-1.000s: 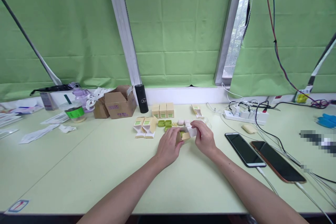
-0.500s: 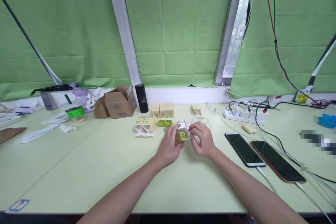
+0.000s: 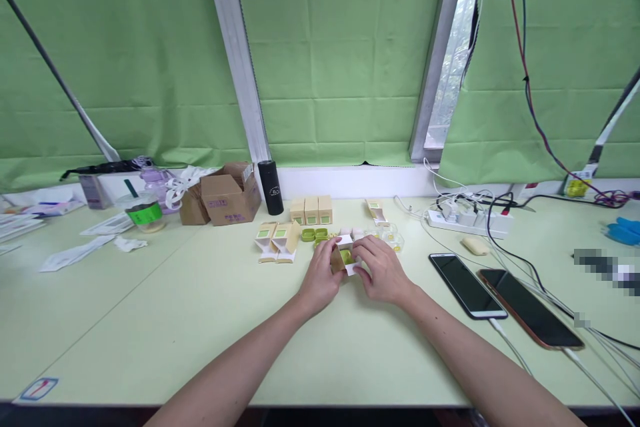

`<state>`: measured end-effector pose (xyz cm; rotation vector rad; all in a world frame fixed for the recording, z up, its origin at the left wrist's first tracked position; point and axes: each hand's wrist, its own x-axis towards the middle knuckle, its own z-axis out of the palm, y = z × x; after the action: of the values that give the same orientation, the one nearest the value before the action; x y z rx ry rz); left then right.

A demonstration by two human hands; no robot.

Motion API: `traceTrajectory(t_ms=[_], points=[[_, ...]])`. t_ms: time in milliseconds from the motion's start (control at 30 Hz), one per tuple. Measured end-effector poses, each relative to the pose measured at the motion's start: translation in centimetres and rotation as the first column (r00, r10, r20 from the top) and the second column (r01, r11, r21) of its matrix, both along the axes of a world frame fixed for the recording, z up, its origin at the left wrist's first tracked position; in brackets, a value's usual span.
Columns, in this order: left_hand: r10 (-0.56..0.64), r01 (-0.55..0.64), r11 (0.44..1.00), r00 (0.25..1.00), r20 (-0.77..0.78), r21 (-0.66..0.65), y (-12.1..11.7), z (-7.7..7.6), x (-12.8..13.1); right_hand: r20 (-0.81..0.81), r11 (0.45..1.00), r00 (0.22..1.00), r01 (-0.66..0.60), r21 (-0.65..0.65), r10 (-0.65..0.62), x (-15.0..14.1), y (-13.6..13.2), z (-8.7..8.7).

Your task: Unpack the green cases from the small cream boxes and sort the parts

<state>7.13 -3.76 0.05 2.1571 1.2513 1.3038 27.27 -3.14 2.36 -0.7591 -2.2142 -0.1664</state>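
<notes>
My left hand grips the left side of a small open cardboard box, brown outside and white inside. A small green item sits in it; its kind I cannot make out. My right hand is closed on the box's right side, fingers at the opening and thumb by the white front flap. Just behind are small green containers and pale pinkish pieces, partly hidden by my hands. Two opened boxes stand to the left, and clear plastic cups lie to the right.
Three closed small boxes and another opened box stand farther back. A black tumbler, a cardboard carton and a drink cup are left. Two phones with cables and a power strip lie right.
My right hand has moved left from beside the box and now touches it, fingers at the opening. A white flap now shows at the box's front. The left hand still holds the box.
</notes>
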Motion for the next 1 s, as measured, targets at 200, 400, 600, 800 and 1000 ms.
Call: traceTrajectory(t_ms=[200,400,600,800,1000], points=[[0.057,-0.047,0.994,0.993,-0.100,0.102,-0.3,0.8,-0.2,-0.136,1.000,0.991,-0.014,-0.012,0.012,-0.6,-0.1,-0.5],[0.121,-0.069,0.977,0.958,-0.259,0.200,-1.1,1.0,-0.1,-0.345,0.989,0.936,0.028,-0.147,-0.078,-1.9,0.0,-1.6],[0.136,-0.048,0.972,0.912,-0.388,0.228,-1.5,1.1,0.3,-0.396,0.946,0.898,0.061,-0.319,-0.191,-2.7,0.0,-2.2],[0.171,-0.073,0.958,0.921,-0.350,0.276,-1.3,1.3,0.2,-0.518,0.921,0.830,-0.011,-0.389,-0.209,-2.5,0.2,-1.4],[0.227,-0.121,0.942,0.916,-0.330,0.313,-0.8,1.2,-0.5,-0.691,0.849,0.685,-0.205,-0.487,-0.231,-2.3,0.7,-1.9]])
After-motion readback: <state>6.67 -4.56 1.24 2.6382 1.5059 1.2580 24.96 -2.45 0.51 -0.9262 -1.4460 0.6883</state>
